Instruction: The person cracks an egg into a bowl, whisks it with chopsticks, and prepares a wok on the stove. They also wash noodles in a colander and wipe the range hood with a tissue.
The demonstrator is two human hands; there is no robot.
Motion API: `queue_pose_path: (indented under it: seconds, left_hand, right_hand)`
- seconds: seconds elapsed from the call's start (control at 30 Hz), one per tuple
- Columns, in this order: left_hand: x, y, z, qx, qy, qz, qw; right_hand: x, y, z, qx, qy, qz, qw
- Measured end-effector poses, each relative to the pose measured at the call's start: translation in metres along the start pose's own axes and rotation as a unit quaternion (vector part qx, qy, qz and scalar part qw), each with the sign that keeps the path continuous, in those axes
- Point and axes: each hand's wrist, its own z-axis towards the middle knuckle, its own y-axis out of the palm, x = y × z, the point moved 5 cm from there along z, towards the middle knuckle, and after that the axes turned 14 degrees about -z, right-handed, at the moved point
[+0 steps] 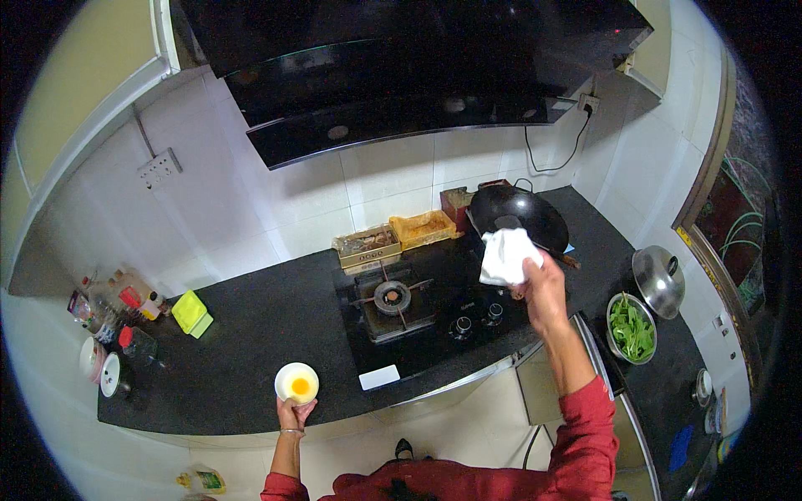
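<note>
My left hand (pixel 294 414) grips a small white bowl (pixel 280 377) at the counter's front edge. In the bowl lies what looks like a raw egg with an orange-yellow yolk (pixel 301 386). Stretched out over the right side of the black gas hob (pixel 432 357), my right hand (pixel 546 293) holds a white cloth or paper towel (pixel 506 257). Just beyond it a black wok (pixel 520 210) leans tilted near the back wall, partly covered by the towel. A bare burner (pixel 392 297) sits on the hob's left half, with two control knobs to its right.
Behind the hob stand a box (pixel 368 245) and a yellow tray (pixel 423 230). To the right are a metal bowl of green leaves (pixel 631 329) and a domed metal lid (pixel 658 282). Bottles, jars and a green container (pixel 192 313) stand left. The range hood (pixel 401 81) hangs above.
</note>
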Motion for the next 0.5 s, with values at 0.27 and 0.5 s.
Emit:
queue_pose_path:
  seconds: [0.27,0.5]
  left_hand:
    - [0.001,-0.005,0.021,0.062,0.019,-0.026,0.998]
    - [-0.011,-0.035,0.044,0.098,0.039,-0.061,0.993]
  right_hand:
    - [-0.021,-0.062,0.152,0.155,-0.034,-0.017,0.987]
    - [-0.064,-0.124,0.262,0.301,-0.093,0.023,0.949]
